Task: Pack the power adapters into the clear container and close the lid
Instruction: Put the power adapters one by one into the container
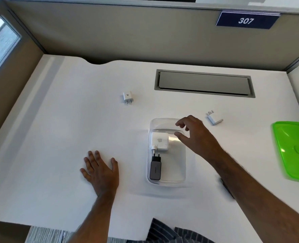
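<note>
On the white desk [57, 137], the left hand [101, 170] lies flat, palm down with fingers spread, holding nothing, a little to the left of the clear container [180, 172]. Farther back, a small white plug adapter [127, 97] sits alone on the desk with its two pins pointing toward the person. The clear container stands open near the desk's middle; inside it, along its left side, a white square power adapter [160, 140] lies at the far end and a dark grey adapter with a black plug [155, 168] lies just in front of it, their ends touching or nearly so. The right hand [193, 133] hovers over the container's far right corner, fingers loosely curled and apart, empty. Behind it is a grey cable hatch [204, 83] set into the desk. Right of the hand, another small white plug adapter [214, 118] rests on the desk, pins pointing away. At the far right edge lies the green lid [294, 149], well apart from the container.
</note>
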A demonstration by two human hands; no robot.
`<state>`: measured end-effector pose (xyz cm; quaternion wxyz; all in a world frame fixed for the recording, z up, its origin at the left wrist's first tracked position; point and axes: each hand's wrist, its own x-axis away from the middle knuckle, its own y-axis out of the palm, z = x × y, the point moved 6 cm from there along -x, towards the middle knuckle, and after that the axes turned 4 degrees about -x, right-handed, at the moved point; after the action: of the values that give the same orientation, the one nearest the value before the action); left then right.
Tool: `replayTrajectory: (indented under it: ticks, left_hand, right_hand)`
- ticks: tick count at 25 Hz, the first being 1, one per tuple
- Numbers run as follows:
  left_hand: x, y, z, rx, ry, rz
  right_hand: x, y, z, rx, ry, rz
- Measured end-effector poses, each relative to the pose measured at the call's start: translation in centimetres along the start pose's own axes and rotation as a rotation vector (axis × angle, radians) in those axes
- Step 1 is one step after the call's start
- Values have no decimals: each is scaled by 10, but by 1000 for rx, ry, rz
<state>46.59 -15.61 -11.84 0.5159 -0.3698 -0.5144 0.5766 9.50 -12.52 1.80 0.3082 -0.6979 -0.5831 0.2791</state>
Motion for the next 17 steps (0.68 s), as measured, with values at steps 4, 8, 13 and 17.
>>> replayTrajectory:
  ticks: [4,8,13,17]
  left_hand:
    - [-1,2,-2,3,-10,-17]
    - [-2,5,-2,15,0,-8]
    - [-3,7,-3,26,-14,-3]
    - [-3,7,-3,25,-15,-1]
  right_hand:
    - [12,-10,21,-69,60,44]
    - [17,-25,50,-36,137,164]
    - [15,-40,114,19,321,231]
    - [4,-44,142,104,418,219]
